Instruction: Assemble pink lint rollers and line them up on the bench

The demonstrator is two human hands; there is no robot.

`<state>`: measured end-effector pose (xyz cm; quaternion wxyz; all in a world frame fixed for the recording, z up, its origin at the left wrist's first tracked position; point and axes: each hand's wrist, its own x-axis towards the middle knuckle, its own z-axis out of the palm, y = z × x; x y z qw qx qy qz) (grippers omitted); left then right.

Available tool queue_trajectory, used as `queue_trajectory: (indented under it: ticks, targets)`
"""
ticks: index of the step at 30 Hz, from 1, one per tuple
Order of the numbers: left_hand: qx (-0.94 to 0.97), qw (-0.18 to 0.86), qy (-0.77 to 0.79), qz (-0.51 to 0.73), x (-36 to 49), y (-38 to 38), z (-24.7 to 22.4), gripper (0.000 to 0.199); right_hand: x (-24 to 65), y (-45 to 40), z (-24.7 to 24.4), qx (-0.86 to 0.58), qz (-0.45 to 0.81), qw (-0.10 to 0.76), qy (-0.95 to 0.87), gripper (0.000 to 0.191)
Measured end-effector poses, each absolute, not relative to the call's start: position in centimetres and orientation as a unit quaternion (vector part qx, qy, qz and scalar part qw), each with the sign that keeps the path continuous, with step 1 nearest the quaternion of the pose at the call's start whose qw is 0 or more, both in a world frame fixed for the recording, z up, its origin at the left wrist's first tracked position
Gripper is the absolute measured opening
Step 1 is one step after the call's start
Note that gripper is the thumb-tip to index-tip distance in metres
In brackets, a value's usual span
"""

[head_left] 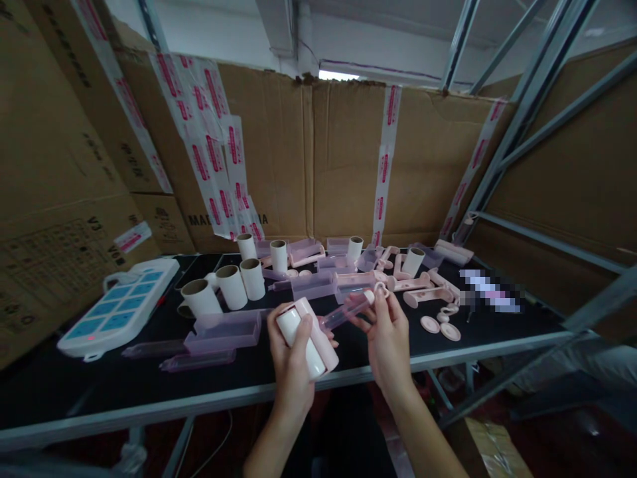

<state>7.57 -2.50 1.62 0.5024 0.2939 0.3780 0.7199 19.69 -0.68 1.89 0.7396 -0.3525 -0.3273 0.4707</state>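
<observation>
My left hand grips a white paper roll seated in a pink holder, held above the front edge of the black table. My right hand pinches a translucent pink handle by its ringed end; the handle's other end meets the pink holder. Both hands hover over the table's front middle. Just behind and left of my left hand lies a clear purple cover.
White paper rolls stand at the back left. Pink handles, purple covers and pink round caps lie at the back right. A white power strip sits at the left. Cardboard walls surround the table; a metal frame rises at the right.
</observation>
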Motion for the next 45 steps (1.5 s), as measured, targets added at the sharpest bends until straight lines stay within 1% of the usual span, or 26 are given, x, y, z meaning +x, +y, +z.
queue_trajectory:
  ticks: [2,5,6,9,12,14,17,21,23,26,31,37,42,45]
  targets:
    - [0.289,0.497,0.373,0.728,7.8,-2.6,1.5,0.052,19.1,-1.0,2.4,-0.336,0.491,0.729,-0.34,0.038]
    - [0.27,0.488,0.371,0.743,8.0,-2.5,1.1,0.047,18.5,-1.5,2.7,-0.343,0.51,0.69,-0.383,0.051]
    - [0.262,0.48,0.371,0.751,8.1,-2.4,0.9,0.044,18.3,-1.7,2.7,-0.351,0.511,0.668,-0.411,0.051]
    - [0.243,0.453,0.374,0.772,8.3,-2.2,0.7,0.036,18.0,-2.3,2.4,-0.368,0.492,0.587,-0.527,0.043]
    - [0.246,0.441,0.378,0.776,8.7,-1.8,0.6,0.035,17.9,-2.7,2.2,-0.388,0.451,0.528,-0.606,0.041]
    - [0.267,0.435,0.377,0.773,8.8,-1.5,0.7,0.037,18.3,-2.5,2.1,-0.399,0.432,0.518,-0.621,0.039]
    - [0.324,0.43,0.362,0.761,8.8,-1.0,1.2,0.037,20.3,-1.1,2.6,-0.404,0.391,0.535,-0.631,0.035]
    - [0.416,0.424,0.342,0.728,7.8,-0.4,2.5,0.041,25.2,3.0,3.8,-0.423,0.255,0.56,-0.666,0.039]
    - [0.451,0.406,0.352,0.713,7.0,0.1,2.8,0.04,27.8,5.5,4.2,-0.422,0.207,0.533,-0.703,0.038]
    - [0.503,0.367,0.376,0.686,5.9,0.9,2.2,0.039,30.5,8.8,4.0,-0.431,0.165,0.46,-0.759,0.032]
    - [0.54,0.336,0.393,0.664,5.0,1.7,0.4,0.04,32.1,11.2,2.6,-0.402,0.137,0.399,-0.813,0.027]
    - [0.541,0.349,0.391,0.657,4.8,1.4,0.3,0.041,31.9,11.6,1.5,-0.386,0.123,0.37,-0.836,0.022]
    - [0.552,0.344,0.403,0.644,4.7,1.2,0.3,0.04,31.8,11.9,0.4,-0.393,0.102,0.354,-0.842,0.025]
    - [0.566,0.333,0.405,0.636,4.6,1.3,0.0,0.039,31.7,11.8,-0.6,-0.394,0.078,0.337,-0.852,0.031]
